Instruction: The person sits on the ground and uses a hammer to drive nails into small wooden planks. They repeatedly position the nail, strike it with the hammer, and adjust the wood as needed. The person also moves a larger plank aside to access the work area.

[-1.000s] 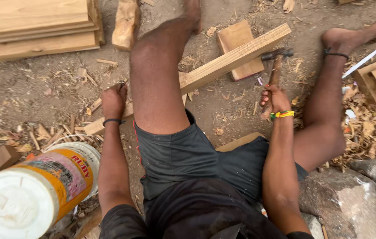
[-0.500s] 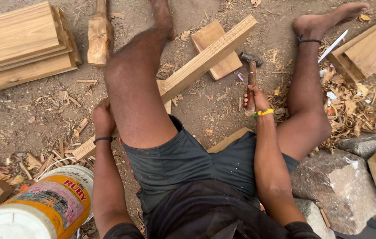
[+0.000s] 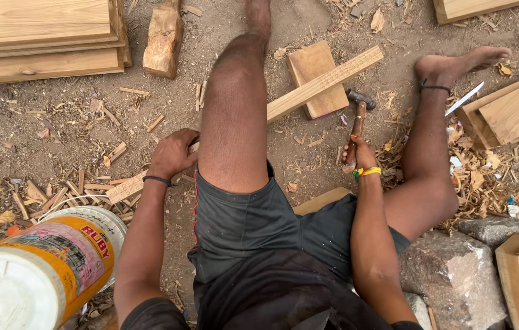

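Observation:
I sit on the dirt ground with bare legs spread. A long wooden slat point(image 3: 323, 82) runs diagonally under my left thigh, from the lower left up to the right. My left hand point(image 3: 173, 154) grips the slat's near part just left of the thigh. My right hand point(image 3: 359, 154) is closed around the wooden handle of a hammer point(image 3: 356, 119), whose dark metal head rests on the ground beside a flat square wood block point(image 3: 316, 78).
Stacked planks point(image 3: 42, 36) lie at the top left with a rough wood chunk point(image 3: 163, 40) beside them. A yellow and white plastic bucket point(image 3: 39, 275) lies at lower left. Boards point(image 3: 516, 107), a knife blade point(image 3: 464, 99), shavings and stones point(image 3: 449, 269) sit at right.
The view has shifted, so everything sits lower and further right in frame. My right hand has stayed on the hammer and my left hand on the slat.

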